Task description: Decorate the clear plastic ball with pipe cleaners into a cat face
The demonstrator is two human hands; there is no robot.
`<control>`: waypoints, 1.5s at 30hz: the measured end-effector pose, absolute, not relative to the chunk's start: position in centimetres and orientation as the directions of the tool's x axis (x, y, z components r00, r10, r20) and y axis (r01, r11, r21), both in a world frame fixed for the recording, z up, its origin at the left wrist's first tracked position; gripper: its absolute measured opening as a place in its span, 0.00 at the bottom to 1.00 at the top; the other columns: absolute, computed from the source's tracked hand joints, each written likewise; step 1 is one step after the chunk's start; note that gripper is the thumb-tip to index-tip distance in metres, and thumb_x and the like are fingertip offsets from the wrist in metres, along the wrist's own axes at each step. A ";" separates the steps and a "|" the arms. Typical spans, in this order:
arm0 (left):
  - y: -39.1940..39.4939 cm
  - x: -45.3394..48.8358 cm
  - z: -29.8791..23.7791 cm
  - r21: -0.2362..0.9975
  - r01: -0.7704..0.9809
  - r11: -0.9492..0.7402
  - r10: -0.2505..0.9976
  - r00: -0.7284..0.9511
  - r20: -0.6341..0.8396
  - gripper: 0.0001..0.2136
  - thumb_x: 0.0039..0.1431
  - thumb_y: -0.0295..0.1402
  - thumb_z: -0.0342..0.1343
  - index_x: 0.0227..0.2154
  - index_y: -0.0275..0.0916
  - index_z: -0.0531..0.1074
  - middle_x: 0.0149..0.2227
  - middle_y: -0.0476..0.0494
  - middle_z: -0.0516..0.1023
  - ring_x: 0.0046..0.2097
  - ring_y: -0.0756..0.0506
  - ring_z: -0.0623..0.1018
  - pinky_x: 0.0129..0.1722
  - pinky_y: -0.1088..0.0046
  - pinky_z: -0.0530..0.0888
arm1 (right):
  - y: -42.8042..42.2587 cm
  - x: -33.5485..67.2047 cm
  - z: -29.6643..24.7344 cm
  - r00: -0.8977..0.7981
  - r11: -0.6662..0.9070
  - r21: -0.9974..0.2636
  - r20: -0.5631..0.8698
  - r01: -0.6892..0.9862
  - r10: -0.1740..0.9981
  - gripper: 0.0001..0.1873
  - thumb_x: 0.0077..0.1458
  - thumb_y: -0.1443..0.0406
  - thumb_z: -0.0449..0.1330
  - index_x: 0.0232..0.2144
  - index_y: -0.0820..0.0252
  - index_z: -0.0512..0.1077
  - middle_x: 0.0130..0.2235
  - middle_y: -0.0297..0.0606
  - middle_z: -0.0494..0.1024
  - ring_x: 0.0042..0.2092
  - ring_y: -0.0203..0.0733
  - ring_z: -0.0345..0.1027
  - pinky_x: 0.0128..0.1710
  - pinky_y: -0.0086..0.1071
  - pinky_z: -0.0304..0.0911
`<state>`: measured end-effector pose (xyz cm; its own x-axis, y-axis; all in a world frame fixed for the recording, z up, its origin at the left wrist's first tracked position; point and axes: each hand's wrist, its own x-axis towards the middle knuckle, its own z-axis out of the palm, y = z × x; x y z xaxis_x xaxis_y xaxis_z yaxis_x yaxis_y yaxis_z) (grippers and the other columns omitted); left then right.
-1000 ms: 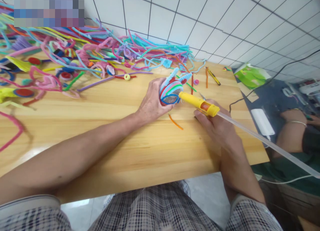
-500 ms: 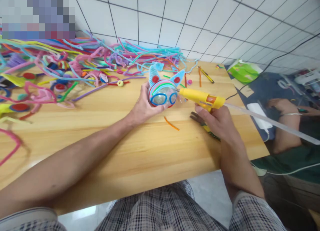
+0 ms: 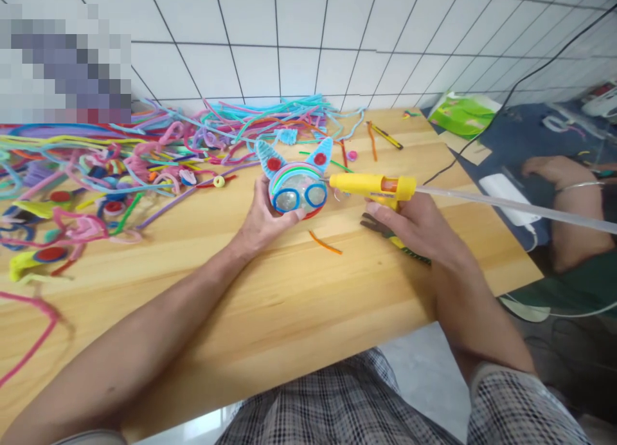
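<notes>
My left hand (image 3: 263, 221) grips the cat head (image 3: 303, 186) mid-frame, right hand (image 3: 420, 225) clasped round the glue gun (image 3: 369, 185) right of centre, likely gluing, next move needing steady aim.

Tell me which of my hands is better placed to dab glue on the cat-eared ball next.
Probably your right hand: it holds the yellow glue gun, which is aimed toward the cat-eared ball. Your left hand is gripping the ball.
</notes>
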<state>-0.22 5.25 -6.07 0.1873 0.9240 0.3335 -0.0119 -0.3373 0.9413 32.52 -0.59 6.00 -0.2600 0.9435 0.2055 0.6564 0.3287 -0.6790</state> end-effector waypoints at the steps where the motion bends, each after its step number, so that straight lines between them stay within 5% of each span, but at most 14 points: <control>1: 5.2 -0.2 -6.1 0.942 -0.005 -0.336 0.926 0.182 0.331 0.52 0.51 0.66 0.84 0.68 0.49 0.63 0.69 0.36 0.77 0.69 0.31 0.83 0.68 0.51 0.86 | -0.6 32.5 6.1 -0.261 0.320 -0.679 0.192 0.661 0.946 0.29 0.75 0.35 0.66 0.37 0.50 0.76 0.31 0.37 0.77 0.33 0.48 0.69 0.35 0.43 0.66; 22: 4.7 -0.3 -5.4 0.961 0.008 -0.278 0.950 0.150 0.274 0.50 0.49 0.63 0.85 0.65 0.48 0.64 0.67 0.37 0.77 0.68 0.32 0.83 0.67 0.51 0.85 | -0.2 32.8 6.7 -0.282 0.298 -0.561 0.118 0.772 0.952 0.30 0.75 0.36 0.62 0.31 0.49 0.69 0.29 0.36 0.73 0.31 0.47 0.67 0.34 0.43 0.60; 45: 4.8 -0.3 -5.4 0.959 -0.011 -0.284 0.947 0.150 0.282 0.53 0.46 0.65 0.85 0.67 0.48 0.65 0.68 0.35 0.77 0.69 0.31 0.82 0.71 0.48 0.84 | 0.2 33.1 5.9 -0.305 0.357 -0.595 0.191 0.720 0.933 0.26 0.75 0.42 0.65 0.30 0.49 0.68 0.27 0.33 0.70 0.30 0.45 0.63 0.33 0.40 0.56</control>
<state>-0.30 4.77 -5.40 0.1501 0.9475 0.2823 -0.0108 -0.2840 0.9588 33.07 0.19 5.92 -0.3048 0.9331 0.1908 0.7200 0.3569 -0.5952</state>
